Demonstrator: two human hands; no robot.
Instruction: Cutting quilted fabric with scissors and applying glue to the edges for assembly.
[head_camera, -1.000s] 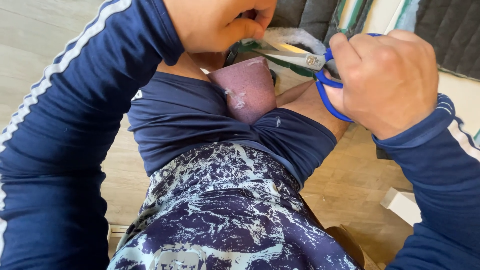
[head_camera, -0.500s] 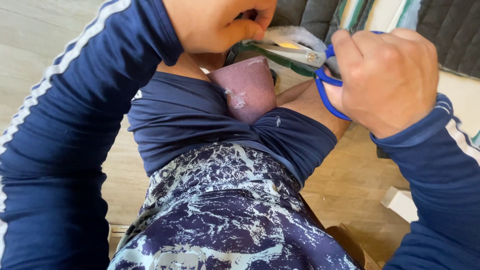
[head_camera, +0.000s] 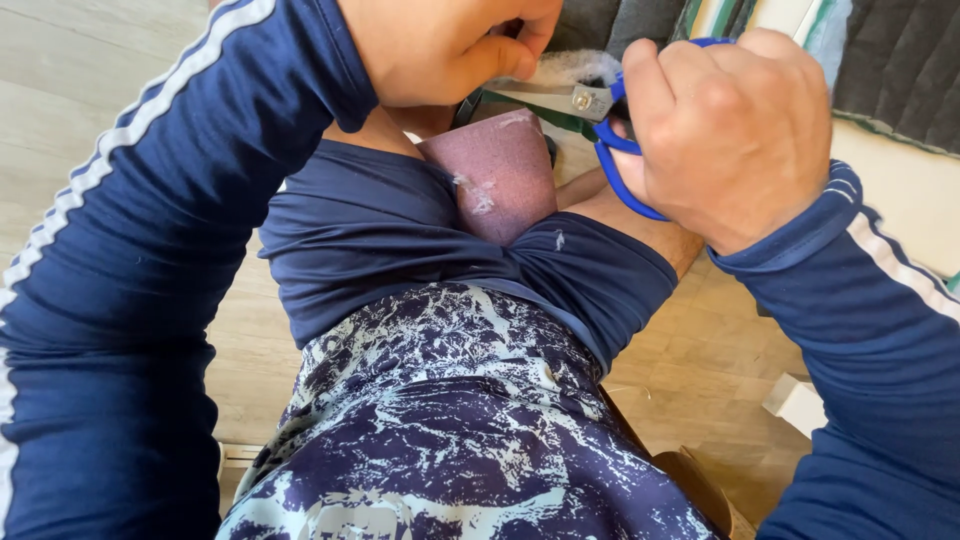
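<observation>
My right hand (head_camera: 735, 135) grips blue-handled scissors (head_camera: 600, 110), fingers through the loops, blades pointing left. My left hand (head_camera: 450, 45) pinches a whitish, fuzzy piece of material (head_camera: 565, 68) right above the blades. Just below both hands a mauve cup (head_camera: 500, 175) sits wedged between my thighs, its rim up and pale flecks on its side. Dark blue shorts and a patterned shirt fill the view's lower part.
Light wooden floor (head_camera: 90, 90) lies to the left and lower right. Grey cushions (head_camera: 900, 60) and a striped green cloth (head_camera: 720, 18) are at the top right. A small white block (head_camera: 800, 405) rests on the floor at right.
Both hands have shifted slightly up and closer together over the cup. The scissors now meet the whitish material held by my left hand.
</observation>
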